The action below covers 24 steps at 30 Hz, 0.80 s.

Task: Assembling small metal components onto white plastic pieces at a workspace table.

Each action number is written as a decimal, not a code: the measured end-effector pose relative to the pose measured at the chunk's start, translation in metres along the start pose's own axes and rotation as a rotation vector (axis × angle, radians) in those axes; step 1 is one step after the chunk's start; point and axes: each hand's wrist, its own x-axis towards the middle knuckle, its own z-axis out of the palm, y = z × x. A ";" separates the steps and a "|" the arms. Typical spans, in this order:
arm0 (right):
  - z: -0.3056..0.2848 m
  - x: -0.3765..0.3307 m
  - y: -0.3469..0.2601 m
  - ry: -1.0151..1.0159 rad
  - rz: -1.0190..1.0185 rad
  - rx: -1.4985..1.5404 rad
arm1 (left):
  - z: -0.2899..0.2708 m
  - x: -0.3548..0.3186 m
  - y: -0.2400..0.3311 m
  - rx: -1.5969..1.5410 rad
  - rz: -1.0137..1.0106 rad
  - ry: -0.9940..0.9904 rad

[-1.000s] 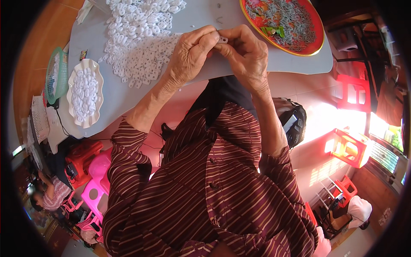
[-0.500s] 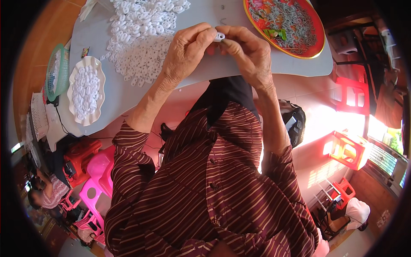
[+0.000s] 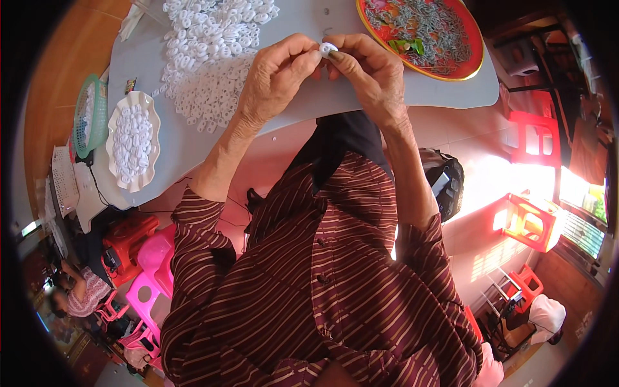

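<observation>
Over the table's near edge, both my hands meet at a small white oval plastic piece with a dark hole in it. My left hand pinches its left side between thumb and forefinger. From the other side, my right hand grips it with thumb and forefinger, the thumbnail dark. The curled fingers hide whatever else they may hold. To the left of my hands lie a heap of larger white plastic pieces and a spread of smaller white pieces. A red round tray at right holds many thin grey bits and a green leaf-like scrap.
A scalloped white dish full of white pieces sits on the grey table at left, beside a green basket. Pink chairs stand at lower left and a red stool at right. Another person sits far left.
The white piece has turned between my fingertips, now showing a rounder face. My hands shifted slightly left in the picture; both still grip it.
</observation>
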 end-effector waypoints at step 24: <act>-0.062 0.170 -0.091 0.135 -0.136 -0.339 | -0.028 0.011 -0.028 -0.932 -0.087 0.440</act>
